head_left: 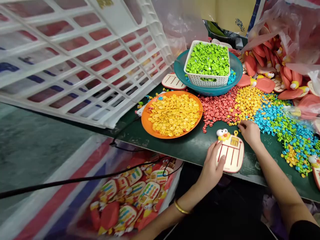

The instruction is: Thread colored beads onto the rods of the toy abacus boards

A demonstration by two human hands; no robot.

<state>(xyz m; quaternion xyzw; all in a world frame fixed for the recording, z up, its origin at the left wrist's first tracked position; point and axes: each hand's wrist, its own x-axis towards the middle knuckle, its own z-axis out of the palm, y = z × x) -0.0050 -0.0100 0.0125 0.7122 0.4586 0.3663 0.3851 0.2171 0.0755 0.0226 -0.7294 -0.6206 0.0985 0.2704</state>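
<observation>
A cream toy board with red ribs and a small duck head at its top lies near the front edge of the dark green table. My left hand rests on the board's left side with fingers stretched out flat. My right hand is just above the board's right corner, fingertips curled and pinched at the edge of a pile of small yellow beads; what they hold is too small to make out. Red beads and mixed blue and green beads lie spread beside it.
An orange plate of yellow beads sits left of the board. Behind it a teal bowl carries a white basket of green beads. Red toy shells pile at the right. A white crate leans left; a box of finished toys stands below.
</observation>
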